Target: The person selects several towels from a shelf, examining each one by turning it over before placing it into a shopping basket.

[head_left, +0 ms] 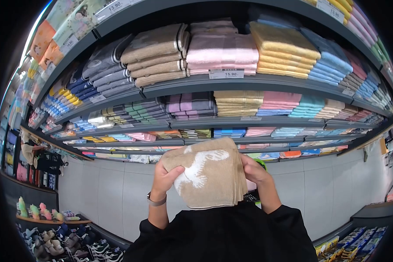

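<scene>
Grey shelves (231, 83) ran in curved tiers across the upper view, stocked with folded towels: tan stacks (155, 54), pink stacks (222, 52), yellow stacks (281, 50). A price tag (226, 74) read 15.90. Pale grey tiling (109, 196) lay below the shelves; shoes (52, 244) sat at lower left.

Item held: one folded tan towel with a white motif (209, 174), raised in front of the lowest shelves. Left hand (163, 179), with a wristwatch (156, 201), had its grip closed on the towel's left edge. Right hand (254, 171) had its grip closed on the right edge.
</scene>
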### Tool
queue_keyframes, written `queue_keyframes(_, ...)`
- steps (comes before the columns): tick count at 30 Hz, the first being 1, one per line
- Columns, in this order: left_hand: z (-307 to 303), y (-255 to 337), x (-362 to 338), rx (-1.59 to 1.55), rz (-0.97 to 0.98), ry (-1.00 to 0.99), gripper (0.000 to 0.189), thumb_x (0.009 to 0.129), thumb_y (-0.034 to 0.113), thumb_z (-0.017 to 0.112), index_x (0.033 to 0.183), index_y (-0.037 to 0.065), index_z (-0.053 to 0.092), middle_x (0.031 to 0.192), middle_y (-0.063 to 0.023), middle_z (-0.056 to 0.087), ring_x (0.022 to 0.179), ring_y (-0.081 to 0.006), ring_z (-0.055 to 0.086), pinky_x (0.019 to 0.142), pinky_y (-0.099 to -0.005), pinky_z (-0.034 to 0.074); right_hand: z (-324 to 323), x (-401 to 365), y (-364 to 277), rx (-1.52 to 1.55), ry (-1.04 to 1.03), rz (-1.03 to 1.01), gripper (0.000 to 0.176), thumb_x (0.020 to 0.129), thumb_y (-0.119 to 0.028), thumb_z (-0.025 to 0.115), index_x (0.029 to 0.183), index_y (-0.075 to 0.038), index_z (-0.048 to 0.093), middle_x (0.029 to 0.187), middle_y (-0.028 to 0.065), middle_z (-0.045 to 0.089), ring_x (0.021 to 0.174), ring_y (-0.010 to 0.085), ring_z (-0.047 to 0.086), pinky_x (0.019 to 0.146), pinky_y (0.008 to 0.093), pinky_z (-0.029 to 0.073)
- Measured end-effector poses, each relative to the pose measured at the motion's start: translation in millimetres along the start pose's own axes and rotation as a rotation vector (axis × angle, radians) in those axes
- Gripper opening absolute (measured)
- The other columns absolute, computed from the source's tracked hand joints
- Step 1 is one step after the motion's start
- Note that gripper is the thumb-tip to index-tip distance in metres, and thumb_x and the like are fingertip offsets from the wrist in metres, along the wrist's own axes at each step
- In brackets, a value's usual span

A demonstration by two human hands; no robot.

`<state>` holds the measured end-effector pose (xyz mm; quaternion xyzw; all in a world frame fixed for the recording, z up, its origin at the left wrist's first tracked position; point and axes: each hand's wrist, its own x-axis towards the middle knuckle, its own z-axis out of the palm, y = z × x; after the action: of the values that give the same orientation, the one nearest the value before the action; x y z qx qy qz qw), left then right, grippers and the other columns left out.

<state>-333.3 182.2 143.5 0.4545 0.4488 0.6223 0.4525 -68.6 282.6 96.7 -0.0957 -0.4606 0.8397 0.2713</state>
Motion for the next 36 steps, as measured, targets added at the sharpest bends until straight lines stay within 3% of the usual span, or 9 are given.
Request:
queue_keyframes(2, 7.7, 2.7, 5.0, 0.075, -0.020, -0.024, 0.047, 0.076, 0.005, 0.064, 0.119, -0.004, 0.045, 0.109, -0.0096, 0.056, 0.100, -0.0154, 0.054, 0.088, -0.0289, 0.041, 3.2, 0.2, 3.9, -0.078, 0.002, 0.097, 0.087, 0.074, -0.042, 0.069, 0.134, 0.004, 0.027, 0.130, 0.0135, 0.042, 0.122, 0.0200, 0.037, 0.100, 0.0327, 0.030)
queue_keyframes(4, 13.7, 2.9, 8.4, 0.117, -0.160, 0.042, 0.048, 0.077, 0.003, 0.063, 0.120, -0.003, 0.044, 0.113, -0.0096, 0.055, 0.103, -0.0148, 0.052, 0.089, -0.0287, 0.041, 38.8, 7.4, -8.8, -0.306, 0.194, 0.043, 0.070, 0.077, -0.026, 0.070, 0.131, 0.002, 0.035, 0.124, 0.0114, 0.047, 0.115, 0.0180, 0.044, 0.097, 0.0317, 0.035)
queue_keyframes(10, 12.1, -29.3, 0.0, -0.141, -0.033, -0.021, 0.055, 0.077, 0.007, 0.065, 0.125, -0.002, 0.039, 0.120, -0.0096, 0.050, 0.109, -0.0148, 0.048, 0.092, -0.0286, 0.038, 29.4, 12.1, 16.1, -0.067, 0.471, -0.123, 0.047, 0.081, -0.007, 0.062, 0.122, 0.001, 0.041, 0.115, 0.0091, 0.053, 0.104, 0.0162, 0.052, 0.088, 0.0300, 0.043)
queue_keyframes(17, 24.8, -32.3, 2.2, -0.042, -0.145, 0.001, 0.050, 0.080, 0.005, 0.062, 0.124, -0.003, 0.039, 0.117, -0.0099, 0.051, 0.106, -0.0152, 0.050, 0.090, -0.0279, 0.040, 41.8, 11.3, 22.4, 0.127, 0.546, -0.165, 0.046, 0.082, -0.007, 0.062, 0.122, 0.000, 0.042, 0.112, 0.0070, 0.055, 0.101, 0.0134, 0.053, 0.085, 0.0280, 0.044)
queue_keyframes(19, 30.1, -27.0, 6.8, 0.242, -0.139, 0.157, 0.047, 0.081, 0.003, 0.061, 0.122, -0.004, 0.040, 0.114, -0.0102, 0.053, 0.102, -0.0151, 0.052, 0.088, -0.0272, 0.041, 46.8, 11.8, 29.1, 0.004, 0.449, -0.183, 0.048, 0.081, -0.007, 0.063, 0.123, 0.000, 0.041, 0.114, 0.0074, 0.053, 0.103, 0.0132, 0.052, 0.086, 0.0283, 0.044)
queue_keyframes(23, 28.8, -33.9, 3.0, 0.289, -0.073, 0.238, 0.048, 0.079, 0.004, 0.062, 0.121, -0.004, 0.041, 0.112, -0.0102, 0.053, 0.100, -0.0148, 0.053, 0.086, -0.0269, 0.042, 51.7, 14.1, 31.7, -0.307, 0.412, -0.206, 0.049, 0.081, -0.006, 0.064, 0.124, 0.000, 0.041, 0.116, 0.0078, 0.053, 0.105, 0.0129, 0.051, 0.087, 0.0288, 0.043)
queue_keyframes(28, 8.9, -40.8, -10.5, -0.112, -0.067, 0.044, 0.055, 0.077, 0.005, 0.065, 0.124, -0.003, 0.039, 0.115, -0.0094, 0.052, 0.102, -0.0155, 0.052, 0.087, -0.0274, 0.042, 39.3, 7.2, 26.7, 0.136, 0.506, -0.129, 0.044, 0.085, -0.010, 0.058, 0.123, 0.001, 0.041, 0.115, 0.0085, 0.053, 0.104, 0.0149, 0.052, 0.088, 0.0298, 0.043)
queue_keyframes(32, 5.8, -47.7, -18.3, -0.055, -0.168, -0.081, 0.054, 0.077, 0.004, 0.065, 0.124, -0.003, 0.040, 0.114, -0.0082, 0.053, 0.102, -0.0159, 0.052, 0.086, -0.0276, 0.042, 38.5, 4.1, 20.4, 0.233, 0.544, -0.079, 0.053, 0.085, -0.013, 0.056, 0.130, 0.000, 0.031, 0.123, 0.0133, 0.047, 0.114, 0.0218, 0.047, 0.094, 0.0364, 0.040)
queue_keyframes(36, 22.6, -45.4, -19.3, 0.196, -0.155, 0.071, 0.050, 0.077, 0.004, 0.066, 0.121, -0.003, 0.043, 0.110, -0.0072, 0.055, 0.099, -0.0158, 0.053, 0.084, -0.0273, 0.044, 38.1, 2.8, 25.4, 0.292, 0.540, -0.096, 0.057, 0.083, -0.012, 0.060, 0.130, 0.000, 0.032, 0.122, 0.0117, 0.048, 0.112, 0.0209, 0.048, 0.093, 0.0346, 0.040)
